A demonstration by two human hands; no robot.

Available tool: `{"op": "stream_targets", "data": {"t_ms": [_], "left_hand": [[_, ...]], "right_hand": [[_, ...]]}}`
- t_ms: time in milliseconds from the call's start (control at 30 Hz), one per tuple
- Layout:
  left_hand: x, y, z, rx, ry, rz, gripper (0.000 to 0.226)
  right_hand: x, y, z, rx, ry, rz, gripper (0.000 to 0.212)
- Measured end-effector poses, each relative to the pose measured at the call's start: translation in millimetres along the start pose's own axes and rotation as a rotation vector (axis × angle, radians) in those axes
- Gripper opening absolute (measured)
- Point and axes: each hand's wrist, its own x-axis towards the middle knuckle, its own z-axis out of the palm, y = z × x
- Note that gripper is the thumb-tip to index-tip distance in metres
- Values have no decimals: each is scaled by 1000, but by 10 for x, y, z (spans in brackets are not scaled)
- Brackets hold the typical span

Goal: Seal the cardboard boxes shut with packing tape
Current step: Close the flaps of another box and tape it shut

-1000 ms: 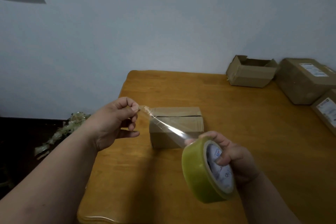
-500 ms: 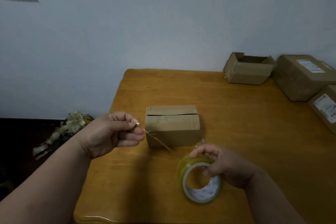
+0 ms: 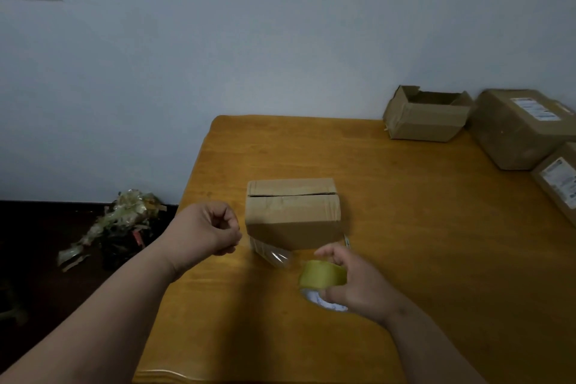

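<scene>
We see one small cardboard box (image 3: 292, 212) near the table's (image 3: 405, 212) left front, long axis running left-right, its top seam parallel to that and still untaped. One tape roll (image 3: 322, 274) sits just in front of the box's right corner, gripped by the right hand (image 3: 352, 287) with fingers curled over the rim; the core opening faces us and down. A clear tape strip (image 3: 274, 254) runs from the roll leftward along the box's front base. The left hand (image 3: 207, 232) is fisted beside the box's left face; we cannot tell if it pinches the strip end. Three more boxes at far right: one open box (image 3: 427, 118), two labelled boxes (image 3: 511, 131). One heap of tape scraps (image 3: 124, 218) lies on the floor.
</scene>
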Motion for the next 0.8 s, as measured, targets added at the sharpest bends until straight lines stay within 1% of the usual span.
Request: {"op": "stream_targets", "data": {"t_ms": [133, 167, 233, 300, 367, 400, 467, 533, 567, 633, 700, 733, 767, 800], "left_hand": [[8, -13, 37, -5, 16, 28, 8], [12, -12, 45, -3, 17, 44, 8], [21, -23, 75, 41, 4, 76, 6], [25, -69, 154, 148, -10, 106, 18], [37, -152, 258, 310, 33, 114, 25], [39, -203, 312, 389, 57, 115, 24], [39, -343, 406, 497, 64, 97, 20], [4, -483, 458, 509, 44, 45, 13], [-22, -551, 466, 492, 40, 18, 19], [-65, -698, 460, 439, 41, -35, 38], [-86, -844, 448, 426, 31, -91, 44], [-97, -901, 446, 438, 13, -122, 42], [-107, -961, 446, 447, -3, -146, 39], [-116, -1006, 446, 450, -16, -165, 37]], "right_hand": [[42, 80, 43, -135, 75, 24, 71], [47, 104, 58, -195, 89, 19, 71], [45, 114, 112, -412, 94, -11, 69], [43, 136, 206, -605, 97, -36, 67], [57, 195, 314, -711, 73, -30, 68], [65, 244, 367, -735, 60, -19, 68], [78, 342, 447, -759, 52, 9, 68], [110, 442, 485, -786, 81, 25, 69], [121, 474, 484, -781, 82, 34, 69], [147, 524, 461, -737, 30, 45, 66], [179, 570, 427, -644, -18, 63, 57], [196, 596, 406, -569, 26, 71, 50], [221, 625, 378, -484, 127, 83, 40], [261, 665, 338, -410, 263, 96, 28]]}}
